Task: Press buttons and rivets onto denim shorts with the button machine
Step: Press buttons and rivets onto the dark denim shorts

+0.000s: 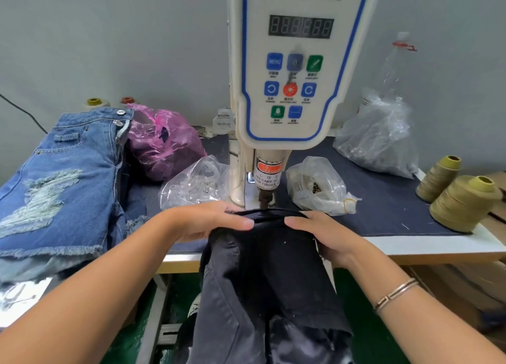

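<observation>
Where hands (pixel 210 221) grip: dark denim shorts (pixel 262 268).

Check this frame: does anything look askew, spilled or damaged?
Nothing stands out. The rips on the blue denim shorts look like deliberate distressing. Both hands, left hand and right hand, hold the black shorts under the punch.

Both forearms are bare, with no sleeves in view, the left hand (pixel 210 221) wears nothing, and the wrist behind the right hand (pixel 325 237) carries a thin metal bangle (pixel 395 295), seemingly two slim silvery bands joined together, though the blur leaves its detail unclear.
</observation>
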Demonstrator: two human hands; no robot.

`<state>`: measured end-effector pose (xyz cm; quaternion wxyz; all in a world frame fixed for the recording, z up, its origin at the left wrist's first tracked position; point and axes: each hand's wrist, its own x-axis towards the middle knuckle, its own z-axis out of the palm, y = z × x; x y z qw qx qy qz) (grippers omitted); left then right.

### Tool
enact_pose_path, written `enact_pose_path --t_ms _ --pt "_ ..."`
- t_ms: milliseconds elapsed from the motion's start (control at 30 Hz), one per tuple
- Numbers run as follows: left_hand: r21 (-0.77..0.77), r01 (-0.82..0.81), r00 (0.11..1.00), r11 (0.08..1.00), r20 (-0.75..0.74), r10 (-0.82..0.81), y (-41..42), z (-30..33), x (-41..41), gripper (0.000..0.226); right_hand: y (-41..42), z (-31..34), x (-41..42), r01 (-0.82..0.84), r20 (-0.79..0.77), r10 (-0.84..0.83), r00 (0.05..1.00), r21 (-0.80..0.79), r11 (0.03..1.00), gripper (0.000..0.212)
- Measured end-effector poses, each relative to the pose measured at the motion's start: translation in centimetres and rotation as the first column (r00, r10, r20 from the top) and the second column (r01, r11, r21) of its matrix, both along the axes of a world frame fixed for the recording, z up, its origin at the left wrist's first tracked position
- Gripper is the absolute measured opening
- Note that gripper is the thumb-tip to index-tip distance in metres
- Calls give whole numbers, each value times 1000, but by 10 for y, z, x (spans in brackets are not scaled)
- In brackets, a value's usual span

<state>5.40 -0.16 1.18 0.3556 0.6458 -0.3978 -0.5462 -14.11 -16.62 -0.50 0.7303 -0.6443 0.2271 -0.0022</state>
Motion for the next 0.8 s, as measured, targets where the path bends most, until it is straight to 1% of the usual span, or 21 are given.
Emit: enact_pose_path --t_ms 67,133,200,267,367,433,533,600,667,733,800 --pt "29 1 997 1000 75 -3 -1 2 1 33 2 -4 3 37 49 -38 998 30 999 28" --pt "26 0 997 1000 79 -2 0 2 5 30 5 -4 8 57 109 -65 992 70 996 20" --pt "8 -15 999 1000 28 15 0 1 8 33 8 -2 13 73 142 -87 986 101 992 14" --pt "-20 -41 998 999 -45 40 -1 -1 8 39 7 -1 19 98 150 -115 982 115 988 17" --pt "-68 -123 979 990 -171 109 -6 -7 5 41 1 0 26 147 159 -155 975 60 987 14" --pt "-82 -167 965 983 -217 146 -10 -11 3 45 -6 -2 27 159 142 -160 977 18 987 11" --pt "-73 -241 937 968 -277 212 -14 -18 1 48 -12 -10 25 168 60 -172 983 78 983 15" --pt "-77 -255 923 964 -315 219 -16 -22 2 47 -17 -13 22 151 7 -152 988 90 984 19" --pt "-91 -272 918 958 -323 230 -17 -25 4 52 -21 -11 21 57 -35 -55 998 54 997 17" --pt "-93 -301 910 949 -325 256 -17 -28 7 60 -24 -9 21 -35 -68 37 997 27 999 29" --pt "-95 -325 898 941 -342 276 -17 -30 8 63 -25 -9 23 -52 -72 53 996 17 999 36"
